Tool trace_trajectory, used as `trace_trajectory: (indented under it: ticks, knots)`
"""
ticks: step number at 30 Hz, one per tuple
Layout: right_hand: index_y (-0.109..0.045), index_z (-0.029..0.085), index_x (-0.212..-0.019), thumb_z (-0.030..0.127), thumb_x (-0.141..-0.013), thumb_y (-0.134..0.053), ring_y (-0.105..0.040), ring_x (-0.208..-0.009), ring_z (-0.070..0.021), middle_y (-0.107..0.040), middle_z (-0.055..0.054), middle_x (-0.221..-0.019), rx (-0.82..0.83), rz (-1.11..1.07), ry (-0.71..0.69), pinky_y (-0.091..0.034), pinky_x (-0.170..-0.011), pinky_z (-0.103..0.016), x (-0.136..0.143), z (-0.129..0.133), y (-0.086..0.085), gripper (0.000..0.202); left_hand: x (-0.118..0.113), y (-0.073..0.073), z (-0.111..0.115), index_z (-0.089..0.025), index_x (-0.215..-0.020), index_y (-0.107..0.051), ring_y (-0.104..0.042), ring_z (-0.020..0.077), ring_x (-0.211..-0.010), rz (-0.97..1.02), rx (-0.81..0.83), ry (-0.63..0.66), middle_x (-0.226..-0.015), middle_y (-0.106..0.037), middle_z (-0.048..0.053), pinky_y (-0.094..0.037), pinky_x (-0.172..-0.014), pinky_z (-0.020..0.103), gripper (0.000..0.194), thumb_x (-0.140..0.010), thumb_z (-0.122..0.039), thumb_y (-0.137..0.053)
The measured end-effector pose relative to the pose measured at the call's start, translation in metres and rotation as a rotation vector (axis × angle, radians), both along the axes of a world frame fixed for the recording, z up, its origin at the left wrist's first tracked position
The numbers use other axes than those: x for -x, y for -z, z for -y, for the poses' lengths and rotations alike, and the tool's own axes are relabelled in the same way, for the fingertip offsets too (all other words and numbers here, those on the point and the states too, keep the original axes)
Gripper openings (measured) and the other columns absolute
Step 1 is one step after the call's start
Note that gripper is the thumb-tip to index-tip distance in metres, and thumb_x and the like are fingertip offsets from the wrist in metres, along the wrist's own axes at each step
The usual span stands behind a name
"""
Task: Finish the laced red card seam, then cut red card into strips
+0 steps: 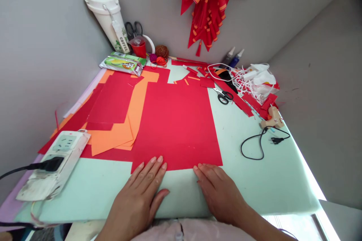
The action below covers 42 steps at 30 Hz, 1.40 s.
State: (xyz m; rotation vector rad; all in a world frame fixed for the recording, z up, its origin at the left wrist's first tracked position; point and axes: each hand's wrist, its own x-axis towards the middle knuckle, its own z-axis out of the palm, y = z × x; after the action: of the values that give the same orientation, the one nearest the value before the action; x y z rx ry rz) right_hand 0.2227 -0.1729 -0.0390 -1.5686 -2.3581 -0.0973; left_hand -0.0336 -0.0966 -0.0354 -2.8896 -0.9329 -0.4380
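A large red paper sheet (177, 124) lies flat on the pale green tabletop (243, 184). My left hand (141, 192) rests palm down with its fingers stretched out, fingertips on the sheet's near left edge. At the near right edge, my right hand (216, 188) lies palm down, its fingertips touching the border and the fingers extended close to one another. Neither hand grips anything. Orange paper (113, 139) and a smaller red sheet (111, 98) overlap to the left of the large one.
A white power strip (60, 158) with a black plug sits at the left. Black-handled scissors (223, 97), a glue gun (273, 117) with its cord, and paper scraps (254, 83) lie right. A white coffee container (107, 19) stands at the back left.
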Motion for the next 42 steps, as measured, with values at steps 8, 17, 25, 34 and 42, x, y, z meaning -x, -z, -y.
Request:
trace_trajectory:
  ticks: [8,17,25,34,42]
  knots:
    - [-0.060,0.009,-0.122,0.010,-0.094,-0.043,-0.061,-0.100,-0.0239,-0.069,-0.013,-0.106,0.025,0.017,0.120,-0.055,-0.085,-0.041,-0.021,0.016,0.002,0.033,-0.001,-0.002,0.000,-0.014,-0.142,-0.045,-0.054,0.0275,-0.127,0.010,0.032,-0.009,-0.140,-0.056,0.010,-0.043,-0.104,0.042,0.058,-0.092,-0.040,-0.055]
    - [-0.062,0.010,-0.119,0.014,-0.095,-0.046,-0.062,-0.100,-0.0243,-0.070,-0.012,-0.105,-0.023,0.008,0.203,-0.054,-0.086,-0.041,-0.037,0.025,0.007,0.028,0.000,-0.004,0.001,-0.017,-0.143,-0.045,-0.052,0.0266,-0.129,0.026,0.056,-0.014,-0.140,-0.056,0.009,-0.042,-0.107,0.041,0.058,-0.091,-0.041,-0.055]
    - [-0.063,0.011,-0.117,0.014,-0.096,-0.042,-0.062,-0.100,-0.0239,-0.070,-0.012,-0.104,-0.006,0.025,0.204,-0.053,-0.086,-0.041,-0.037,0.025,0.006,0.030,0.001,-0.007,0.000,-0.019,-0.141,-0.047,-0.050,0.0262,-0.131,-0.033,0.035,-0.014,-0.143,-0.053,0.007,-0.038,-0.110,0.040,0.056,-0.092,-0.044,-0.054]
    - [-0.061,0.013,-0.122,0.017,-0.096,-0.047,-0.057,-0.088,-0.0244,-0.065,-0.011,-0.091,-0.018,0.124,0.150,-0.047,-0.080,-0.042,-0.033,0.014,-0.001,0.030,-0.021,-0.012,0.004,-0.014,-0.142,-0.044,-0.044,0.0272,-0.136,-0.034,0.060,0.087,-0.146,-0.049,0.009,-0.036,-0.111,0.042,0.056,-0.093,-0.038,-0.053]
    - [-0.060,0.016,-0.126,0.025,-0.096,-0.049,-0.053,-0.082,-0.0245,-0.059,-0.010,-0.085,-0.015,0.173,0.126,-0.043,-0.077,-0.040,-0.028,0.011,-0.004,0.033,-0.056,-0.008,0.013,-0.012,-0.139,-0.047,-0.049,0.0247,-0.132,-0.069,0.168,0.168,-0.145,-0.050,0.011,-0.041,-0.107,0.039,0.056,-0.092,-0.044,-0.052]
